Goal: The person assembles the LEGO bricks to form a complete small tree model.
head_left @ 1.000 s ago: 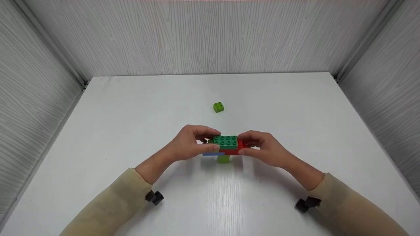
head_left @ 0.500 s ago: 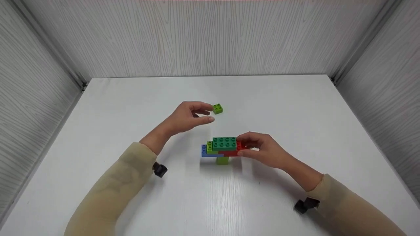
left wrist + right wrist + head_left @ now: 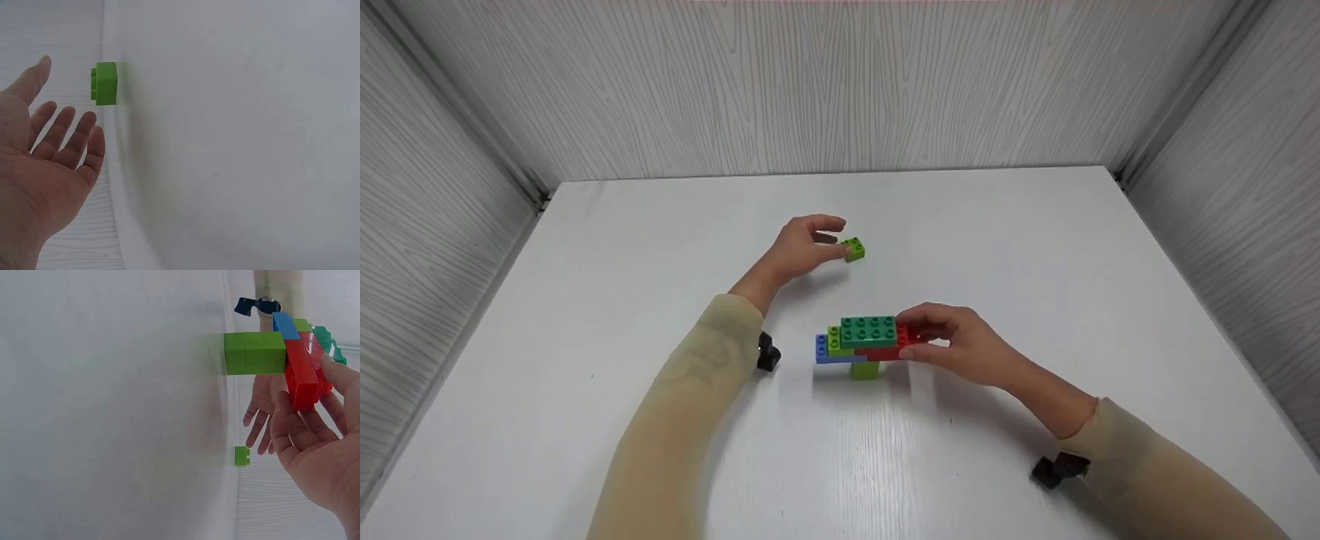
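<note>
My left hand (image 3: 802, 249) reaches toward a loose lime-green toy building brick (image 3: 855, 249) on the table. In the left wrist view its fingers are spread and apart from that brick (image 3: 106, 84). My right hand (image 3: 971, 345) grips the red right end of a brick structure, thumb and fingers on opposite sides of the red bricks (image 3: 304, 374). The structure stands on a column of lime-green bricks (image 3: 255, 353). Above that come a blue brick (image 3: 821, 348) beside red, then lime green beside red, with a dark green brick (image 3: 869, 331) on top.
The white table (image 3: 997, 240) is bounded by a pale wood-grain panel (image 3: 840, 90) at the back and others at the sides. Small black cameras hang at the left sleeve (image 3: 768, 352) and the right sleeve (image 3: 1061, 469).
My left hand has let go of the structure's left side and moved away toward the back, up to the loose lime-green brick. My right hand keeps its grip.
</note>
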The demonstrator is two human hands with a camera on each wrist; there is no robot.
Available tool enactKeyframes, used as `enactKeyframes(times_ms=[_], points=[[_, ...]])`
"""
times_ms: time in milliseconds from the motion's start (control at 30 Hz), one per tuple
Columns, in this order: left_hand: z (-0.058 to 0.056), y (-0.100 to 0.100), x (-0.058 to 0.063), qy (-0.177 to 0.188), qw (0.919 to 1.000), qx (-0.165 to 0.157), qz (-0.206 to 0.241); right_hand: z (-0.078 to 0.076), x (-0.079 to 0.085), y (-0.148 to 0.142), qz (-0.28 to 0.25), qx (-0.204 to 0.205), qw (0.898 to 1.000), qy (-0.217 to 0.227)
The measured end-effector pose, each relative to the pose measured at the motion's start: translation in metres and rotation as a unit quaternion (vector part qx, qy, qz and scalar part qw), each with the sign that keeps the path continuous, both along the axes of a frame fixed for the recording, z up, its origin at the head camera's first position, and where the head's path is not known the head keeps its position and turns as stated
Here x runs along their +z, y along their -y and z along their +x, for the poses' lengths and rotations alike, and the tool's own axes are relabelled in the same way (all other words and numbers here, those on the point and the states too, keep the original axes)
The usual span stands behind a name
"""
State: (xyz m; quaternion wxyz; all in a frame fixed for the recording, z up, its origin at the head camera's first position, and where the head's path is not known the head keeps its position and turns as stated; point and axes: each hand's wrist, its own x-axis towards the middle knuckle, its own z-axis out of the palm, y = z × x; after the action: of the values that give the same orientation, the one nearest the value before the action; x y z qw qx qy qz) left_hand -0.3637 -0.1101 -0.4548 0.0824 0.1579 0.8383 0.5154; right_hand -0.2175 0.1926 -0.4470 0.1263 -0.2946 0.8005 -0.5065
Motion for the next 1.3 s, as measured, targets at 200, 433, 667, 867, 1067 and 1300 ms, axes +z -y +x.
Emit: enactKeyframes(times_ms=[200,433,667,867,1067,1300], points=[[-0.004,-0.001,-0.012,-0.001,0.9993,0.028,-0.024,0.004,0.006,0.005,-0.001,0.009,1.0,0.001],[-0.003,-0.004,-0.017,-0.023,0.9963,0.035,-0.075,0.006,0.006,0.006,0.003,0.011,1.0,0.002],[-0.002,-0.009,-0.014,-0.04,0.9943,0.027,-0.095,0.004,0.005,0.006,-0.005,0.014,1.0,-0.008],[0.012,-0.003,-0.003,-0.011,0.9984,0.03,-0.047,0.002,0.006,0.005,-0.007,0.019,1.0,-0.005],[0.04,0.008,0.024,-0.026,0.9996,0.006,-0.009,-0.005,0.008,0.004,0.004,0.022,1.0,-0.013],[0.084,0.022,0.051,-0.074,0.9963,-0.037,0.022,-0.007,0.012,0.008,0.004,0.017,1.0,-0.019]])
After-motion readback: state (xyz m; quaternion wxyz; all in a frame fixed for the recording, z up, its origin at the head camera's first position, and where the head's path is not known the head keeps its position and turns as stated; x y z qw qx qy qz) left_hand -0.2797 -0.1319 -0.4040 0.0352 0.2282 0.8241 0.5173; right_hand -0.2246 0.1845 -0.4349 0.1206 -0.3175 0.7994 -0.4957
